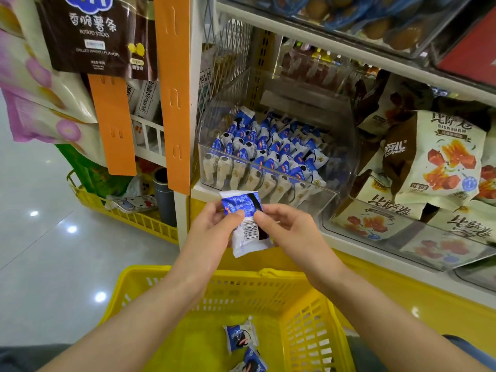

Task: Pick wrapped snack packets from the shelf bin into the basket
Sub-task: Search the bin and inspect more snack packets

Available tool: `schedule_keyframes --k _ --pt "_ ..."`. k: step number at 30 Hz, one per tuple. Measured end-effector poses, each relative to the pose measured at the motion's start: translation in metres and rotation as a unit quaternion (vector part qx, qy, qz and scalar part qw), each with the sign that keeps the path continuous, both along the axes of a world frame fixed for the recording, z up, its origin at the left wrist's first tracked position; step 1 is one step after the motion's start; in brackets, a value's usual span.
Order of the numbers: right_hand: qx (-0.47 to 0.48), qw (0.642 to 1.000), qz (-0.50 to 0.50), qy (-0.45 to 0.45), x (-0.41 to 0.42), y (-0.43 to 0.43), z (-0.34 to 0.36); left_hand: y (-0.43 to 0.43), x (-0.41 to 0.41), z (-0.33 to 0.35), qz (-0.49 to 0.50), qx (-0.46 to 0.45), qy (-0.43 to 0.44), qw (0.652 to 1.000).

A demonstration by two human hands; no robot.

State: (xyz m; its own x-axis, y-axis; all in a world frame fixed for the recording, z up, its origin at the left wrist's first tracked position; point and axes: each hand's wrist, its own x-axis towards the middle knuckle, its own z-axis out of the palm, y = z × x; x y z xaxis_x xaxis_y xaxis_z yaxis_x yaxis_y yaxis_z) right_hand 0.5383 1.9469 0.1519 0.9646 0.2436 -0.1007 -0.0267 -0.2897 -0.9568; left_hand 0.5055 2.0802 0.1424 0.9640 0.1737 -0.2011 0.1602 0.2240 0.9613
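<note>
Though the frame edge cuts off the yellow basket (139, 275) and the packets (240, 338) lying in it, the clear shelf bin (346, 157) shows plainly. Between them, left hand (212, 229) and right hand (290, 229) pinch one blue-and-white snack packet (241, 208), long axis nearly upright, barcode toward the camera.

Bare forearms (166, 299), grey-blue clothing (467, 347) below

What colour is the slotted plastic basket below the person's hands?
Yellow; the slotted plastic basket shows best in the head view.
</note>
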Motion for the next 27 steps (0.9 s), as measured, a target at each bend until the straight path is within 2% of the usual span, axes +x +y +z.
schedule_keyframes --k 5,9,14,22,27 --pt "0.021 0.997 0.004 0.075 0.001 -0.001 0.0 0.001 0.002 -0.008 -0.002 0.033 -0.009 0.999" --pt "0.057 0.994 -0.007 0.091 -0.001 0.001 -0.004 0.003 0.007 -0.016 0.026 0.158 -0.041 0.986" --pt "0.084 0.994 -0.031 0.068 -0.004 0.003 -0.01 -0.002 0.001 -0.023 -0.016 0.304 -0.092 0.948" --pt "0.113 0.993 -0.024 0.031 -0.004 0.003 -0.011 0.001 0.0 -0.024 -0.107 0.336 -0.096 0.931" --pt "0.053 0.998 -0.031 -0.016 -0.003 0.004 -0.014 0.002 0.0 -0.026 -0.122 0.405 -0.099 0.901"
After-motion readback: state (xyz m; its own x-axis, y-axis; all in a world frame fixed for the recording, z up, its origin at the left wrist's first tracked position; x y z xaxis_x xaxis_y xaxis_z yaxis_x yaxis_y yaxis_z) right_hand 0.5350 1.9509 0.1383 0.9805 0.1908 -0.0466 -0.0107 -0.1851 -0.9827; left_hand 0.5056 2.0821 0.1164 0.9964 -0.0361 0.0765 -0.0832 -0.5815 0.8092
